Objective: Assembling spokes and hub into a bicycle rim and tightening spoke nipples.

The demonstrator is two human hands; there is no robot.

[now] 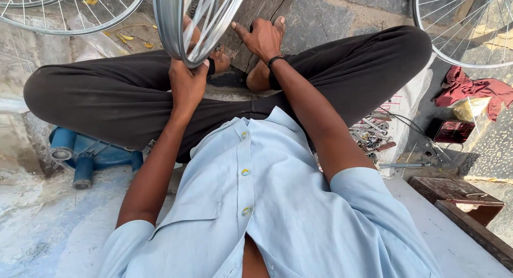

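I sit cross-legged in dark trousers and a light blue shirt. A silver bicycle wheel rim (170,21) with thin spokes stands upright in front of me. My left hand (187,83) grips the bottom of that rim. My right hand (262,37) reaches in among the spokes, its fingers pinched around something small that I cannot make out. A black band circles my right wrist. The top of the wheel is cut off by the frame.
Two more spoked wheels lie at the top left (69,16) and top right (465,32). A blue metal part (85,152) sits by my left knee. Several wrenches (371,134) lie on white cloth at right, near a red rag (470,88) and wooden block (454,190).
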